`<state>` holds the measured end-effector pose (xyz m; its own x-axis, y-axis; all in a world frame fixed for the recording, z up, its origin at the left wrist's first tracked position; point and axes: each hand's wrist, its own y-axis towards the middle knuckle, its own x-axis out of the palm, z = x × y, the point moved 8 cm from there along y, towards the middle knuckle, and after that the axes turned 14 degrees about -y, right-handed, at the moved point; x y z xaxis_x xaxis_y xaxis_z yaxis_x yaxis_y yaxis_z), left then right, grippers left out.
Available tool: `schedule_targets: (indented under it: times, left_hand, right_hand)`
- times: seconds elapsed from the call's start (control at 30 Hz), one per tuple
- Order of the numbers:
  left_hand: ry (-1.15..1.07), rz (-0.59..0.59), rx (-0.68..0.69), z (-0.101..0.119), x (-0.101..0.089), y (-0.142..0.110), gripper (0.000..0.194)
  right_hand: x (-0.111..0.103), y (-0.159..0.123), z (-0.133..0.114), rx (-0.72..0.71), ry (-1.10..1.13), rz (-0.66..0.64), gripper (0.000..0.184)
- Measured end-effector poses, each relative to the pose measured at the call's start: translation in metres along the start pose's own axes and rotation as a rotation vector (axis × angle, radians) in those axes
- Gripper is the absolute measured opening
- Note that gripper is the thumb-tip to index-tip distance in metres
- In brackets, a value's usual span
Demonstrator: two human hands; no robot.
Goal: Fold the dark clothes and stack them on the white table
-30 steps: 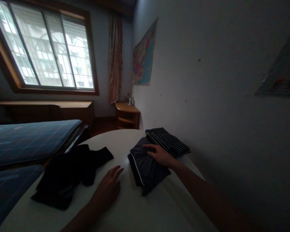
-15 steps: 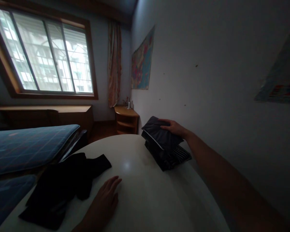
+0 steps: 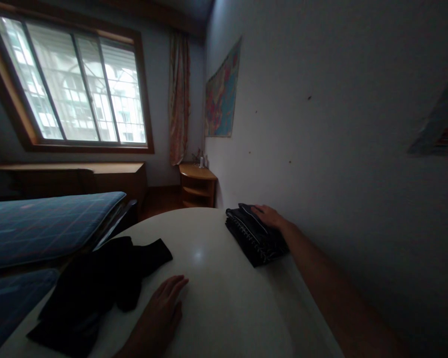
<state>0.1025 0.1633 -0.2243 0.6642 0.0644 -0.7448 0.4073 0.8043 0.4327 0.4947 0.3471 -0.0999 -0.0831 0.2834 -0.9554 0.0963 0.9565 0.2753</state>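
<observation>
- Now the right hand [image 3: 269,217] lies flat, fingers spread, on the folded clothes [image 3: 254,234] stacked by the wall — stacking looks finished.
- Left hand [image 3: 160,313] rests open on the table [image 3: 216,298], beside the loose black garment [image 3: 97,283] — likely next, needing a grasp.

Ahead of you on the left, a wide window [image 3: 78,89] with a brown wooden frame shows pale buildings outside. A patterned curtain [image 3: 178,97] hangs just right of it, in the corner. Below the window a long wooden cabinet [image 3: 70,176] runs along the wall, and a small wooden corner shelf [image 3: 196,185] stands by the curtain with a few tiny items on top, too small to tell. On the grey wall [image 3: 321,99] to your right a colourful map [image 3: 222,97] is pinned up; another poster [image 3: 438,127] shows at the far right edge. To your left lies a bed [image 3: 41,223] with a blue checked cover.
</observation>
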Motion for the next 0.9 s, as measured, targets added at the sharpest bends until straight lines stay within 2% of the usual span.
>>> schedule_targets:
  times: [0.1,0.2,0.3,0.4,0.5,0.6,0.7,0.77,0.9]
  left_hand:
    - [-0.003,-0.007,-0.013,-0.001,0.001,0.0,0.053]
    - [-0.004,-0.019,-0.019,0.001,0.002,0.002,0.052]
    - [0.0,-0.021,-0.027,0.002,0.002,0.004,0.052]
    - [0.029,0.041,-0.014,0.004,-0.009,0.007,0.05]
    - [0.169,0.212,-0.028,0.003,-0.036,0.01,0.043]
    - [0.359,0.389,-0.128,-0.001,-0.07,0.009,0.043]
    - [0.502,0.469,-0.262,-0.01,-0.096,0.006,0.051]
    - [0.58,0.482,-0.386,-0.022,-0.111,0.004,0.058]
    - [0.626,0.375,-0.655,-0.053,-0.129,0.003,0.06]
  right_hand:
    - [0.032,-0.017,-0.012,0.016,-0.045,-0.066,0.062]
    - [0.048,-0.033,-0.016,0.036,-0.146,-0.081,0.066]
    - [0.041,-0.04,-0.021,0.02,-0.211,-0.064,0.063]
    - [0.019,-0.049,-0.039,-0.004,-0.243,0.065,0.057]
    - [0.004,-0.074,-0.074,-0.084,-0.223,0.219,0.053]
    - [0.009,-0.109,-0.119,-0.225,-0.172,0.252,0.047]
    - [0.025,-0.134,-0.155,-0.274,-0.131,0.159,0.044]
    - [0.039,-0.143,-0.171,-0.253,-0.11,0.038,0.048]
    - [0.065,-0.15,-0.19,-0.207,-0.056,-0.251,0.062]
